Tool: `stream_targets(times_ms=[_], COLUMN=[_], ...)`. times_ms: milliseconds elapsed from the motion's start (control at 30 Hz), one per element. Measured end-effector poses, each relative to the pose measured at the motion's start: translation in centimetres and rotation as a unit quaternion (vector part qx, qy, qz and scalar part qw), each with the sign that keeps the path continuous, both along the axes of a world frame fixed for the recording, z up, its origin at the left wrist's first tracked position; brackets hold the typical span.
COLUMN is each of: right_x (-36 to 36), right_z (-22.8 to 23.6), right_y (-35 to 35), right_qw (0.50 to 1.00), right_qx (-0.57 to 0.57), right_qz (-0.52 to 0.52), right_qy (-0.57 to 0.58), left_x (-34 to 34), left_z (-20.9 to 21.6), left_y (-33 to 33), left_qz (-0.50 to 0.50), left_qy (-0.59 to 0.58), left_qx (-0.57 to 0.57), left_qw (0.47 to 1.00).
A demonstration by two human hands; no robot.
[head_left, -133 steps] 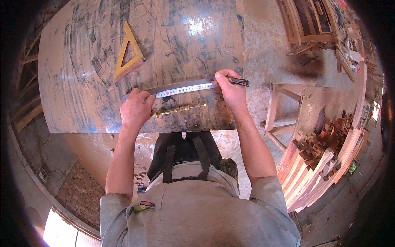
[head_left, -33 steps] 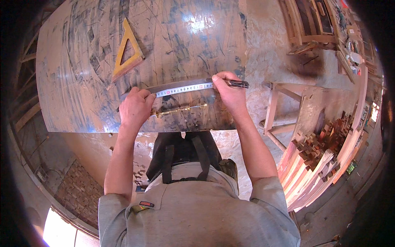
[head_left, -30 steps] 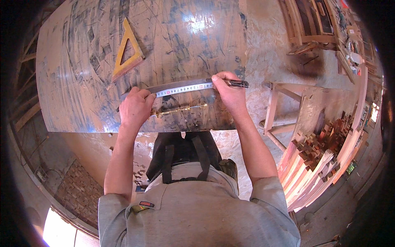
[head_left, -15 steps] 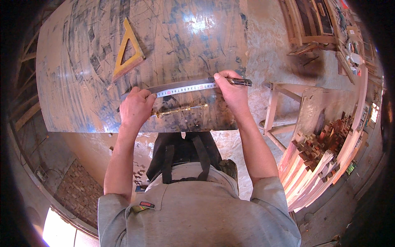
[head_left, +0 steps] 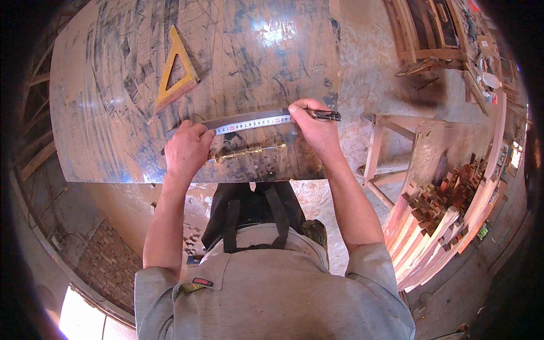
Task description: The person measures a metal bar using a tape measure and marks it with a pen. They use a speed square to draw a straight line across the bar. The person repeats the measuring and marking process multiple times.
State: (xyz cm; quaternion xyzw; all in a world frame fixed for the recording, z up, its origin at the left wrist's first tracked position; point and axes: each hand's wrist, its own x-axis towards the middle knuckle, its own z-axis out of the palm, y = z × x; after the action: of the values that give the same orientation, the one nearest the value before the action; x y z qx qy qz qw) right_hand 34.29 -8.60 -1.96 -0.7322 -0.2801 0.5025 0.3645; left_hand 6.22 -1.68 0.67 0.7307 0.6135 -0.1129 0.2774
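Note:
My left hand (head_left: 187, 148) is closed over the left part of a tape measure (head_left: 252, 124) and a narrow dark strip (head_left: 238, 117) lying along its far edge. The white blade of the tape runs rightward over the table to my right hand (head_left: 316, 129). That hand is closed round a black pen (head_left: 327, 115), its tip end pointing left beside the strip. Whether the right fingers also press on the tape is hidden. Just nearer to me than the tape lies a thin gold-coloured rod (head_left: 249, 152) with small knobs.
A yellow triangle square (head_left: 164, 85) with a wooden base lies farther back on the scuffed table (head_left: 113, 73). To the right stand a wooden frame (head_left: 373, 148) and a stack of cut timber (head_left: 430, 226). More wooden frames (head_left: 433, 54) stand at the far right.
My right hand, with the pen, has shifted slightly left along the tape and strip. My left hand stays in place.

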Motion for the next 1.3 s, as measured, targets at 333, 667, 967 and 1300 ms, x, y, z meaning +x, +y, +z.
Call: stream_targets(times_ms=[333,667,967,1300], right_x=[-0.46,0.07,-0.08,0.0], right_z=[-0.23,-0.02,-0.66,-0.68], right_y=[0.02,0.13,0.11,0.04], right_qw=[1.0,1.0,1.0,0.999], right_qx=[0.012,0.001,-0.016,-0.001], right_qz=[0.005,0.004,0.015,0.031], right_qy=[0.0,0.0,-0.011,-0.022], left_x=[0.12,0.17,-0.06,0.14], left_z=[0.07,0.23,-0.14,0.2], left_y=[0.08,0.09,0.01,0.08], left_qz=[0.004,0.007,0.009,0.01], left_qy=[0.003,-0.005,-0.004,-0.005], left_qx=[-0.007,-0.007,-0.009,-0.008], left_qw=[1.0,1.0,1.0,1.0])
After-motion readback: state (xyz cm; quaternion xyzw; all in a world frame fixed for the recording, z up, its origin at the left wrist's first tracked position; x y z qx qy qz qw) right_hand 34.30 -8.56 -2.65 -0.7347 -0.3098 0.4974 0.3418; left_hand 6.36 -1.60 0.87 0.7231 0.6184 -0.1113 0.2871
